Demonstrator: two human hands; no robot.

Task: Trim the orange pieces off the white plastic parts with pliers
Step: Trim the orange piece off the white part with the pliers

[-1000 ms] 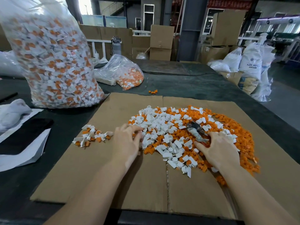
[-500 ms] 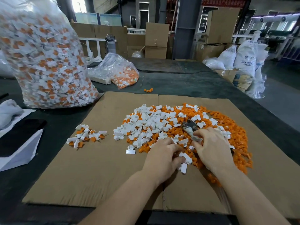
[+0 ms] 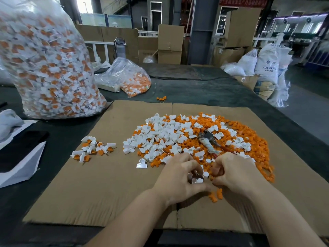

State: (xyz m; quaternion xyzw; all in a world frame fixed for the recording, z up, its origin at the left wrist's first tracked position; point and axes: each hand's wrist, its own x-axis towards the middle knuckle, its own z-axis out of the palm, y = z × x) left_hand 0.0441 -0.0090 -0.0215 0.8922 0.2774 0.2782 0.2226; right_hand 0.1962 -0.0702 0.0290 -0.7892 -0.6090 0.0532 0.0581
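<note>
Here left hand [image 3: 179, 177] curled on white parts [image 3: 195, 179]; right hand [image 3: 235, 173] grips pliers [image 3: 209, 140].

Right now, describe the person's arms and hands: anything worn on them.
Both forearms are bare up to the frame edge, with no sleeves in view. The left hand and right hand wear no gloves; no watch, ring or wristband shows on either.
</note>
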